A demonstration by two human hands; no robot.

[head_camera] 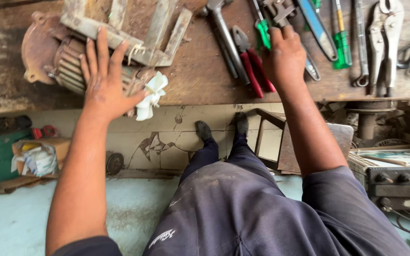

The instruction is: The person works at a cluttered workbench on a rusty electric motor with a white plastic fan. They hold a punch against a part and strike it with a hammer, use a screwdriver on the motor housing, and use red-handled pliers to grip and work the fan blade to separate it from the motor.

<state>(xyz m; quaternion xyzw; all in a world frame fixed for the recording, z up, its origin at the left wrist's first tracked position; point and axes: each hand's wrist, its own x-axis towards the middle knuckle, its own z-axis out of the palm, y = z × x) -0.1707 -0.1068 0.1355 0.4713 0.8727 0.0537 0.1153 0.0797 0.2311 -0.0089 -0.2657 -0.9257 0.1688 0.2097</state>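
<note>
Right hand (285, 59) hides green screwdriver (263, 33) handle's lower part; tool tops cut off at top edge; motor (55, 57) partly under bracket (134, 33).

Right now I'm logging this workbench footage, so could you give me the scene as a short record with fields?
Setting: wooden workbench, seen from above by a standing person
Left hand: left hand spread flat on a rusty electric motor
Right hand: right hand closing on a green-handled screwdriver
Motor detail: white plastic fan at its shaft end, metal bracket behind it
Nearby tools: red-handled pliers, locking pliers, second green screwdriver
Below: cracked tiled floor
</note>
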